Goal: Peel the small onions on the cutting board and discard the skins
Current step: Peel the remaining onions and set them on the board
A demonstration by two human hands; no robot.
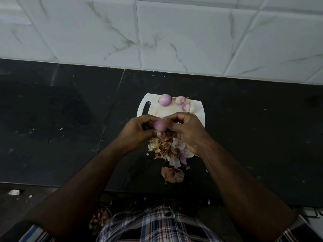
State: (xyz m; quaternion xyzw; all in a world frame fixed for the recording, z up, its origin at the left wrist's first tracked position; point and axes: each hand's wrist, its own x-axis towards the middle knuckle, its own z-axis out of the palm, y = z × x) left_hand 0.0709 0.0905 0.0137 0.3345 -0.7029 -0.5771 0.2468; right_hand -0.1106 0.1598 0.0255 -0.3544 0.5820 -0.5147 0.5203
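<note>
Both hands up over near edge of white cutting board point(153, 110) on dark worktop point(70, 119). Left hand point(138, 127) curled round a small pink onion point(159, 125), gripping it; right hand point(185, 130) w/ fingers bent, tips pinching at the onion's right side. Three peeled onions at far end of board: one round point(165, 100), one w/ a bit of skin point(180, 100), one by the right edge point(186, 107). Heap of skins point(166, 147) just below the hands, spilling off board onto worktop; a larger skin piece point(172, 174) nearer the person. Tiled wall point(174, 32) behind.
</note>
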